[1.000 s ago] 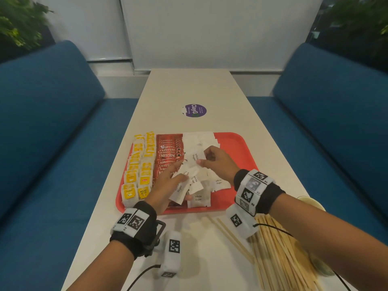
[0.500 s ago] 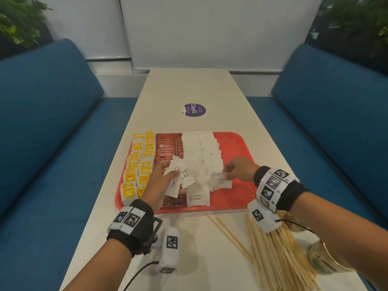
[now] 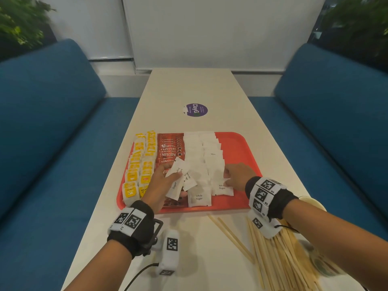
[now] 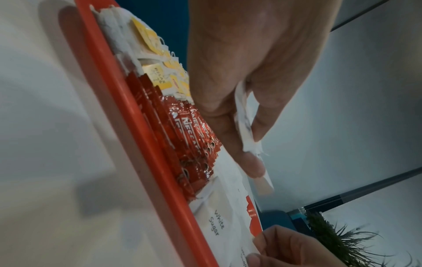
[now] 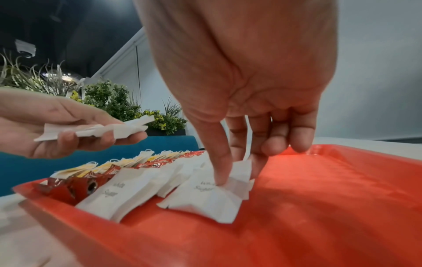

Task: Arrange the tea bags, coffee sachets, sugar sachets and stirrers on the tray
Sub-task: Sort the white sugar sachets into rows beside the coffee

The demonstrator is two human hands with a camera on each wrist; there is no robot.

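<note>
On the flat red plastic tray point(image 3: 241, 148), two rows of yellow-tagged white tea bags point(image 3: 138, 164) fill the 9 o'clock edge, with a column of red foil Nescafé coffee sachets point(image 3: 170, 150) just beside them. The left hand point(image 3: 161, 183), above the tray's 7 o'clock corner, pinches a fanned bunch of white paper sugar sachets point(image 3: 178, 177) between thumb and fingers. Two columns of the same sachets lie down the tray's middle. At 5 o'clock the right hand point(image 3: 237, 175) pinches the front sachet of the right-hand column point(image 5: 205, 196), thumb tip on top. Pale wooden stirrers point(image 3: 279, 255) lie on the white table point(image 3: 189, 85) beyond 5 o'clock.
</note>
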